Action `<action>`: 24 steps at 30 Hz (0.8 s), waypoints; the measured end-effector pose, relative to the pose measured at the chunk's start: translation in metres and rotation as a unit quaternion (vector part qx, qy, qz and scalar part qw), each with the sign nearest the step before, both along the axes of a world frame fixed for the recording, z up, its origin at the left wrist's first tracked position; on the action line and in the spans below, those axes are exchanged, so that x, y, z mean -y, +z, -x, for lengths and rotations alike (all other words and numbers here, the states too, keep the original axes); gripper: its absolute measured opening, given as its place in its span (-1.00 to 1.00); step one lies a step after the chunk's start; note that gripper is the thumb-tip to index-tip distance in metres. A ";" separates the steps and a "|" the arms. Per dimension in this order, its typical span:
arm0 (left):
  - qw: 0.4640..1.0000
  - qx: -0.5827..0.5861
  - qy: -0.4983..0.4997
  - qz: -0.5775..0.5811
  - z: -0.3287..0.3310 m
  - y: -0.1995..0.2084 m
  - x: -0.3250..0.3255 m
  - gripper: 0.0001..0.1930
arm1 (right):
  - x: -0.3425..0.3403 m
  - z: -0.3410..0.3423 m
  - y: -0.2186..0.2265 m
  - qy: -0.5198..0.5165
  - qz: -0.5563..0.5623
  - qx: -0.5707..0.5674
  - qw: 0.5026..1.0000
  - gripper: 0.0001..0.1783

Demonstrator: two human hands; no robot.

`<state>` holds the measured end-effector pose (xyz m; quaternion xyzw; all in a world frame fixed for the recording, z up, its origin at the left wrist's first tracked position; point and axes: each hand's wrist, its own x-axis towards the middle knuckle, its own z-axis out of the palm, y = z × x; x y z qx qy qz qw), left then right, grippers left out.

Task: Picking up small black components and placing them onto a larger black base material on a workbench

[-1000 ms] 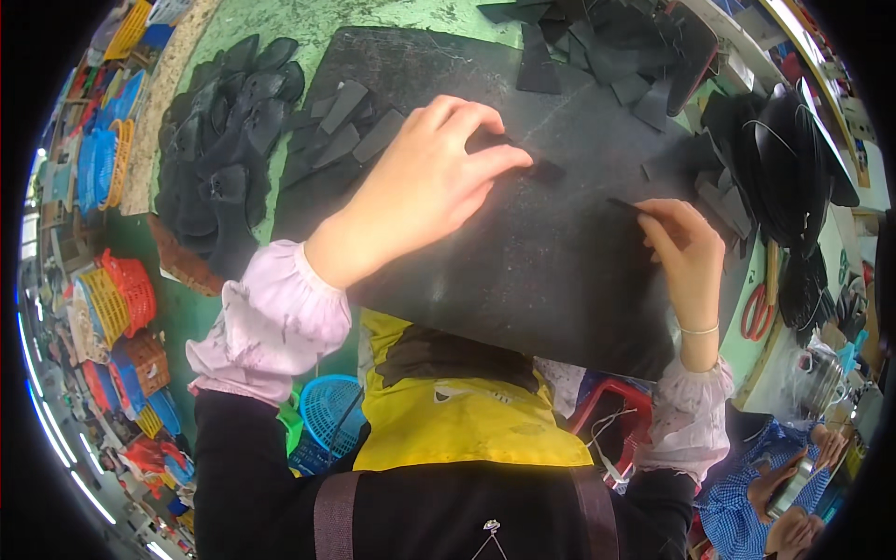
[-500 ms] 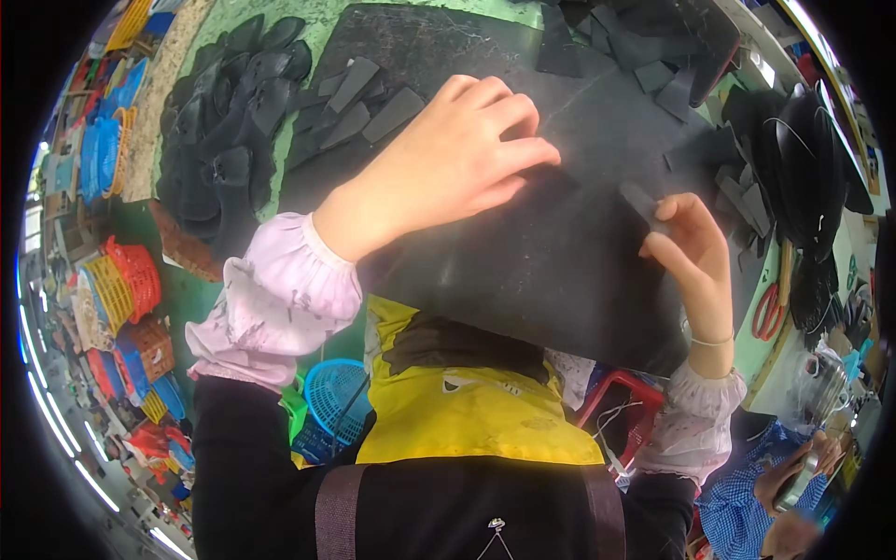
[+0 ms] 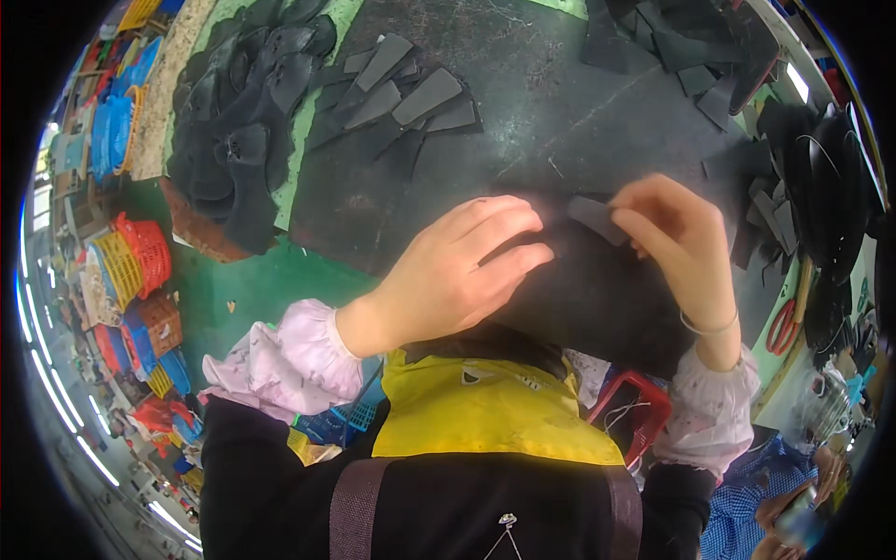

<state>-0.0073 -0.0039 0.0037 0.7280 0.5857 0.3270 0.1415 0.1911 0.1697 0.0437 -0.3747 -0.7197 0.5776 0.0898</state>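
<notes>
My left hand (image 3: 457,271) lies flat, fingers spread, on a large black sheet (image 3: 560,121) that covers the green table. My right hand (image 3: 681,247) pinches a small dark grey cut piece (image 3: 597,219) just right of my left fingertips, above the sheet's near edge. A heap of similar grey wedge-shaped pieces (image 3: 401,93) lies farther back on the sheet, beyond my left hand.
A pile of black shaped pieces (image 3: 247,121) sits at the left on the green table (image 3: 280,289). More black offcuts (image 3: 672,47) lie at the back right. Red-handled scissors (image 3: 784,322) rest at the right edge. Coloured baskets (image 3: 131,261) stand on the floor at left.
Both hands have drawn nearer to my body and closer together. The right hand still holds the small grey piece, now beside the left fingertips.
</notes>
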 end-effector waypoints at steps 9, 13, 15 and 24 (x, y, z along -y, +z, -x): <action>1.000 -0.001 -0.005 -0.018 0.002 -0.003 0.001 -0.65 | -0.004 0.025 0.010 0.059 -0.032 0.070 0.995 -0.88; 0.998 -0.056 -0.003 -0.027 -0.003 -0.005 -0.001 -0.67 | -0.003 0.024 0.003 0.092 -0.136 0.056 0.985 -0.81; 0.998 -0.057 0.002 -0.028 -0.004 -0.004 -0.001 -0.66 | 0.001 0.027 0.009 0.098 -0.304 0.179 0.931 -0.65; 0.991 -0.098 0.092 0.020 0.010 0.013 -0.032 -0.77 | 0.001 0.010 0.006 0.117 -0.174 -0.014 0.978 -0.73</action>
